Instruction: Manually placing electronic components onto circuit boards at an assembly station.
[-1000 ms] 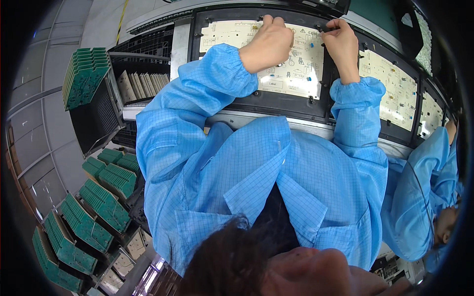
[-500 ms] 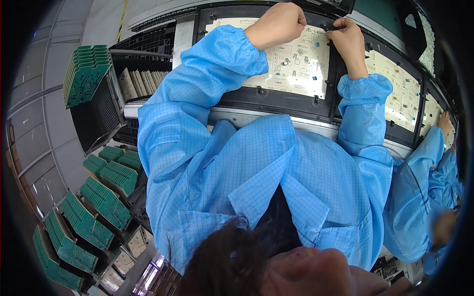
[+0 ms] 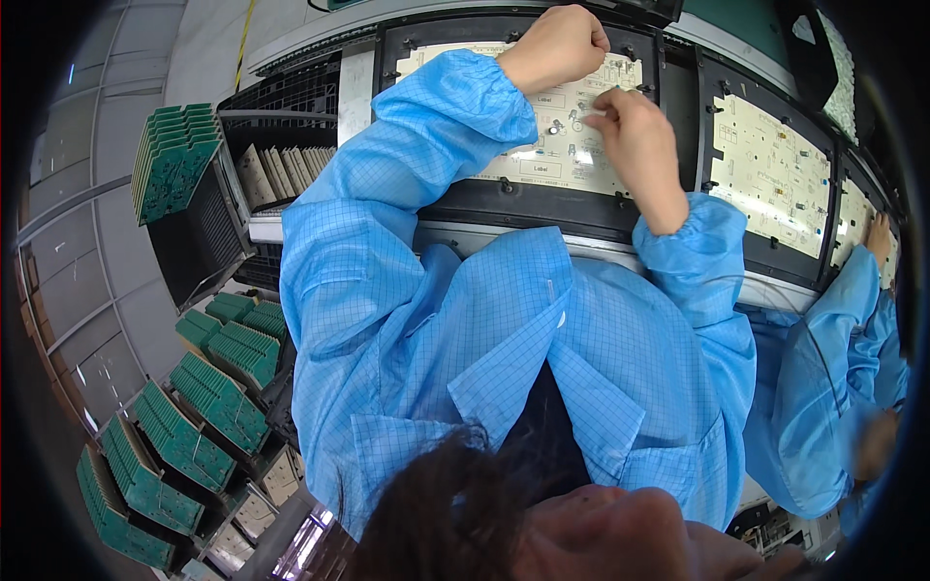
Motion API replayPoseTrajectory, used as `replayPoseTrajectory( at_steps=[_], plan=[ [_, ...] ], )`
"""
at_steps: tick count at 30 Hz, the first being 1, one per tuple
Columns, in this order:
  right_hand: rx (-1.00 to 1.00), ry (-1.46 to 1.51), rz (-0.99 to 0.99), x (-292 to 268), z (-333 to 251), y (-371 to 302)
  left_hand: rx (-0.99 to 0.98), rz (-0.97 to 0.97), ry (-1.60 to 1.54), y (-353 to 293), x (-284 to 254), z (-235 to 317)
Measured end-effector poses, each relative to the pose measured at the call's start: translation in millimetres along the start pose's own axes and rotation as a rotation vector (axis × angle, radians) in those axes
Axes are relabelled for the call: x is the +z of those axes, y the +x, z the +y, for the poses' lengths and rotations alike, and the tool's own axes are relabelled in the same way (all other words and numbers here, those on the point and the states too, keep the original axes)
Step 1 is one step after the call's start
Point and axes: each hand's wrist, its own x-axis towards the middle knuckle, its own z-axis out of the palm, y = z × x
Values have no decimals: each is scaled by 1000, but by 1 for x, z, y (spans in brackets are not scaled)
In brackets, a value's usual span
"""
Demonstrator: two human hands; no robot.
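Observation:
A cream circuit board (image 3: 581, 174) dotted with small components sits in a black frame (image 3: 455, 205) before me. My left hand (image 3: 560, 46) hangs over the board's far edge, fingers curled closed and their tips hidden; whether anything is in them does not show. Over the right half of the board is my right hand (image 3: 639, 145), thumb and forefinger drawn together close to the parts at its middle. Anything between those fingertips is too small to make out. Both forearms wear blue checked sleeves.
Farther right another framed board (image 3: 770, 174) lies along the line, with a co-worker's hand (image 3: 879, 239) beyond it. At left, a black rack (image 3: 189, 232) holds green boards, beside a row of cream boards (image 3: 281, 169). Several green board stacks (image 3: 145, 474) stand lower left.
My right hand has moved left and nearer, from the board's far right corner to over its middle. The left hand stays near the far edge. The whole view has shifted slightly.

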Motion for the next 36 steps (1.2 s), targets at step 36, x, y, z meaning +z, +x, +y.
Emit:
replayPoseTrajectory(
  at_steps=[36],
  plan=[
    [394, 356, 28, -23, 12, -23, 0, -456, 424, -35, -1, 25]
  ],
)
